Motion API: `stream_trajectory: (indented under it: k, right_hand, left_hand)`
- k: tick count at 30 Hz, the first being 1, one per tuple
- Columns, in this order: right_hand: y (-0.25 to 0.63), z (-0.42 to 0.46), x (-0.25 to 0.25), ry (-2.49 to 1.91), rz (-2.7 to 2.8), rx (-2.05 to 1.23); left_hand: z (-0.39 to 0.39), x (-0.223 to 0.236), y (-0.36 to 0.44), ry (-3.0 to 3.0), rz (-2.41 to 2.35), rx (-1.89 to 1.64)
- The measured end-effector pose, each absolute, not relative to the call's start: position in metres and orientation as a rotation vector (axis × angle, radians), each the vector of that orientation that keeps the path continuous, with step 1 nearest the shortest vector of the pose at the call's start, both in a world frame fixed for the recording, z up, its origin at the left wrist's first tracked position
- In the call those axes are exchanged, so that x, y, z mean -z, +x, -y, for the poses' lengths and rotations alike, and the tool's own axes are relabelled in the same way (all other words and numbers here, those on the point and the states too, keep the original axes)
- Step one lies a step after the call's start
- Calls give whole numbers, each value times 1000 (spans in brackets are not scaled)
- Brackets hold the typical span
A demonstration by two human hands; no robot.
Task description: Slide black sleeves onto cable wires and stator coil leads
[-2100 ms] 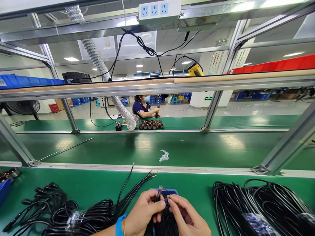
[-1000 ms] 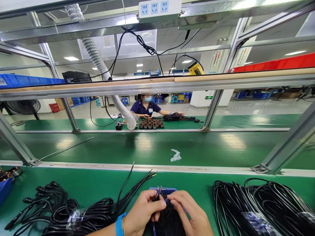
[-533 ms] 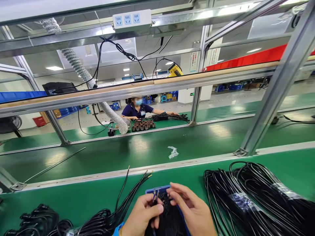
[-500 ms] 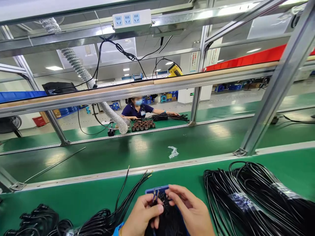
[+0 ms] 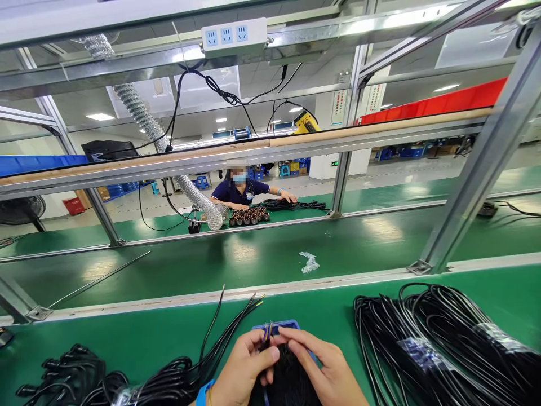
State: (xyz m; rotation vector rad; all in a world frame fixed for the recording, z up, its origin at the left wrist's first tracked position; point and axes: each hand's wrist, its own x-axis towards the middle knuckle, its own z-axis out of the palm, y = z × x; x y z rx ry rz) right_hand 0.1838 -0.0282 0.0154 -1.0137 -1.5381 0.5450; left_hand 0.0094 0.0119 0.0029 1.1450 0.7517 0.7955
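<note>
My left hand (image 5: 249,363) is closed around a black cable, and its thin wire ends (image 5: 267,331) stick up between thumb and forefinger. My right hand (image 5: 323,361) is closed in a pinch, its fingertips close to those wire ends. Whatever is between the right fingertips is too small to make out. Under both hands lies a blue tray (image 5: 289,325) holding a mass of small black pieces (image 5: 291,372). The hands hide much of the tray.
Bundled black cables (image 5: 426,338) lie on the right, and another cable bundle (image 5: 169,378) on the left, with ends pointing up. Metal posts (image 5: 469,152) rise beyond the bench. Across the bench a co-worker (image 5: 240,192) sits by cables. A plastic scrap (image 5: 309,262) lies ahead.
My right hand has moved left, bringing its fingertips close to the wire ends in my left hand. The co-worker's outstretched hand has drawn inward. The view has shifted slightly.
</note>
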Motion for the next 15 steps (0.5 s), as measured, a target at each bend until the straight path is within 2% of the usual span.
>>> stream_trajectory:
  k: [8, 15]
  right_hand:
    - [174, 23, -1, -1045, 1448, -843]
    - [182, 24, 13, -1091, 1647, -736]
  left_hand:
    - [-10, 1, 10, 1120, -748, -866]
    - [-19, 22, 13, 1220, -685, -993]
